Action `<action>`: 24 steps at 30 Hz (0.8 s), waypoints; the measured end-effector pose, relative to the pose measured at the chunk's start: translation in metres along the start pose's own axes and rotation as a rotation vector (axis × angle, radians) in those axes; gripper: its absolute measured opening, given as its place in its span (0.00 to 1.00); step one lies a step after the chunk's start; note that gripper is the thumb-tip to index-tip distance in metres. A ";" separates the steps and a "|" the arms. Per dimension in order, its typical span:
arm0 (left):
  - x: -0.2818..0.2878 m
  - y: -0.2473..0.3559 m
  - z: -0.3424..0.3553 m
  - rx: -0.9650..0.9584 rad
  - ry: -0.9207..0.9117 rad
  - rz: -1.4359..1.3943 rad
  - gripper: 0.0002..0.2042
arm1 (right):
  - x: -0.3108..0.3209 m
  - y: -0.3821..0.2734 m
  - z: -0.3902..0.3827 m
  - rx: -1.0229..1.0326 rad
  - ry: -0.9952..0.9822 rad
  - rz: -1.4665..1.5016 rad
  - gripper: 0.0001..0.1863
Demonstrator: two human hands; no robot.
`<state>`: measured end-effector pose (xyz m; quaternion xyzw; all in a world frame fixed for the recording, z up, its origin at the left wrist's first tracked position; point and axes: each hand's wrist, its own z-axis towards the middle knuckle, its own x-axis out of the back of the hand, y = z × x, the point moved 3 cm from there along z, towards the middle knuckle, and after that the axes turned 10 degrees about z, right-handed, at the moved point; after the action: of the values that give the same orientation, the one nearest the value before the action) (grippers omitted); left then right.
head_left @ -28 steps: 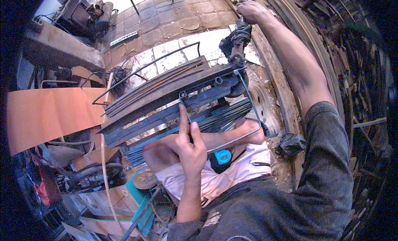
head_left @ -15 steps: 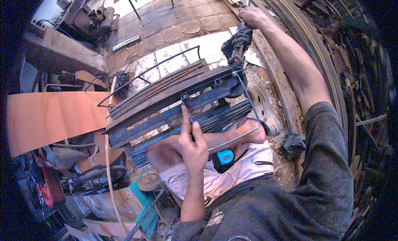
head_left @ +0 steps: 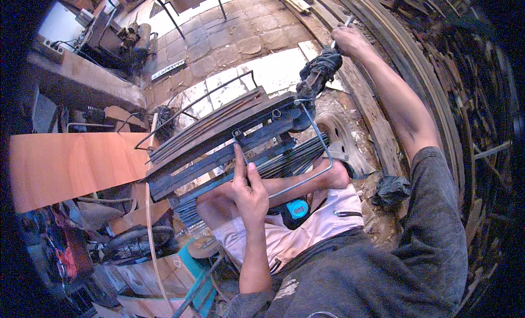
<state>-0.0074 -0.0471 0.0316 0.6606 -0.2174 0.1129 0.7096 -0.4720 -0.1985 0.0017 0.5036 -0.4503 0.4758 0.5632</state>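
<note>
My left hand (head_left: 251,195) holds a thin bent metal rod (head_left: 319,133), its index finger stretched along it toward a small peg (head_left: 236,133) on a dark steel bending frame (head_left: 191,166). The rod runs in angled sides from the frame's right end, past my ankle and back to the hand. At upper right, my right hand (head_left: 350,40) is wrapped round the end of a metal lever (head_left: 311,84). Black material is bound round the lever's middle, and its lower end meets the frame by the rod. The grip's inner side is hidden.
A bundle of thin rods (head_left: 295,154) lies under the frame beside my bent leg. A blue tape measure (head_left: 297,208) rests at my lap. Long timber planks (head_left: 377,137) run along the right. An orange-brown board (head_left: 76,167) juts in from the left.
The lever and my right hand have shifted slightly right and down in the picture as the view moved. My left hand keeps its hold on the rod.
</note>
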 end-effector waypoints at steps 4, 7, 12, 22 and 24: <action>0.000 -0.003 0.001 -0.043 0.019 0.025 0.23 | 0.006 0.011 -0.039 -0.085 -0.027 -0.024 0.07; -0.001 -0.005 0.001 -0.024 0.007 0.020 0.23 | 0.016 0.013 -0.077 -0.198 -0.084 -0.053 0.08; 0.000 -0.007 0.001 -0.064 0.022 0.018 0.23 | 0.056 -0.016 -0.155 -0.357 -0.047 -0.079 0.08; 0.004 0.015 -0.001 -0.053 0.034 -0.049 0.23 | 0.083 -0.081 -0.281 -0.625 -0.046 -0.033 0.07; 0.009 0.016 -0.003 0.033 0.010 -0.045 0.23 | 0.089 -0.103 -0.303 -0.693 -0.050 0.033 0.09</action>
<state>-0.0061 -0.0437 0.0499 0.6763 -0.1972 0.1038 0.7021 -0.3487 0.1069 0.0482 0.2867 -0.6068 0.2913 0.6817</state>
